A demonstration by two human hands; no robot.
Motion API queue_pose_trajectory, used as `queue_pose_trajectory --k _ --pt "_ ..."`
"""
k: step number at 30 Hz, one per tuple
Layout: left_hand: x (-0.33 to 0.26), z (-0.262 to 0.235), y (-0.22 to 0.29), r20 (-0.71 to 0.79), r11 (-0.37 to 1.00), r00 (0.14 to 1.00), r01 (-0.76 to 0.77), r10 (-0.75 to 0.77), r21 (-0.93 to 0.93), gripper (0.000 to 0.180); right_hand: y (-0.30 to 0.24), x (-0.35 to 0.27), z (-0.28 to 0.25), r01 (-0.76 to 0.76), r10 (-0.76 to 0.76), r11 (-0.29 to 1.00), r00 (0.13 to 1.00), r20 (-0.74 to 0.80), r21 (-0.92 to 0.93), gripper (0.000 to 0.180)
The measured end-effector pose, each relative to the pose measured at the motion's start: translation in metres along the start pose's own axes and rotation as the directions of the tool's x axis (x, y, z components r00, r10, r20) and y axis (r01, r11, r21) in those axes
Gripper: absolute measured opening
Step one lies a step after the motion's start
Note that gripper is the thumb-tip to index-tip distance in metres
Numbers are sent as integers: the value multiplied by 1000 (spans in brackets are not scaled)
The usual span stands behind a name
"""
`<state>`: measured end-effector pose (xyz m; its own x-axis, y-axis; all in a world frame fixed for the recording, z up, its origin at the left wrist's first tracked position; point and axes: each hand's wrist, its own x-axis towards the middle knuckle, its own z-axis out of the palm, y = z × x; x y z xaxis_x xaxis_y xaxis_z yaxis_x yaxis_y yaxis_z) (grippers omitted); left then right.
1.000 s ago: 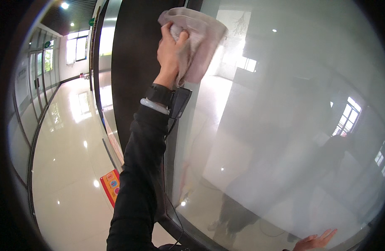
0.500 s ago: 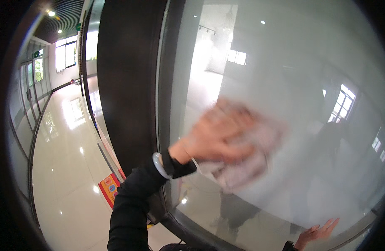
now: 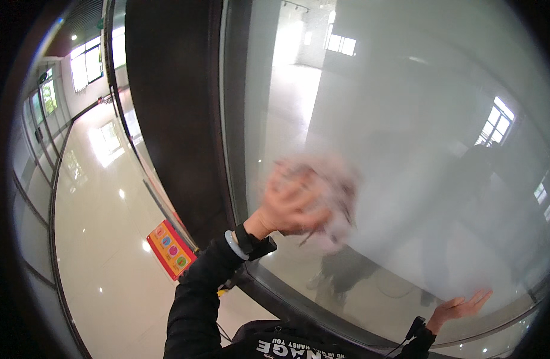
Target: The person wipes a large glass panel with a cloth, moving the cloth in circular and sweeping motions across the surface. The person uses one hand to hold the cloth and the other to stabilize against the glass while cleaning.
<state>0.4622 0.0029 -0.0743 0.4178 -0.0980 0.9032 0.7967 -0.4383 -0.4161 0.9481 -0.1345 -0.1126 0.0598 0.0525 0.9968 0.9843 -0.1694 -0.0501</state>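
My left hand (image 3: 293, 200), blurred by motion, spreads over a pale pinkish cloth (image 3: 340, 224) and presses it against a large glass pane (image 3: 394, 155). Folds of the cloth stick out beyond the fingers on the right and below. A light-coloured bangle (image 3: 236, 245) and a dark strap circle that wrist, above a black sleeve. At the lower right, my right hand (image 3: 460, 308) has its fingers stretched out close to the lower part of the pane. Nothing shows in it; whether it touches the glass, I cannot tell.
A wide dark frame (image 3: 176, 107) borders the pane on the left. Past it lies a shiny tiled floor (image 3: 101, 239), with a red and yellow sign (image 3: 172, 251) beside the frame's foot. Windows and a dark figure reflect in the glass.
My left hand has shifted left and slightly down across the glass with the cloth. My right hand and sleeve show more fully at the lower right. The whole view has tilted a little.
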Motion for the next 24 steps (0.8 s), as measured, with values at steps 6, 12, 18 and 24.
queue_pose_trajectory --k 6,12,18,24 --pt "-33 6 -51 30 998 997 66 -65 -24 24 14 5 0 85 -86 988 996 1 -128 50" --pt "-109 29 -57 -329 160 106 977 -938 -140 52 26 17 1 137 -143 976 989 -26 -168 50" --pt "-86 30 36 -121 292 286 691 -950 -662 47 19 0 7 105 -121 975 990 -74 -195 51" --pt "-73 1 -4 138 847 837 532 -529 17 50 25 -1 7 104 -114 980 992 -49 -172 52"
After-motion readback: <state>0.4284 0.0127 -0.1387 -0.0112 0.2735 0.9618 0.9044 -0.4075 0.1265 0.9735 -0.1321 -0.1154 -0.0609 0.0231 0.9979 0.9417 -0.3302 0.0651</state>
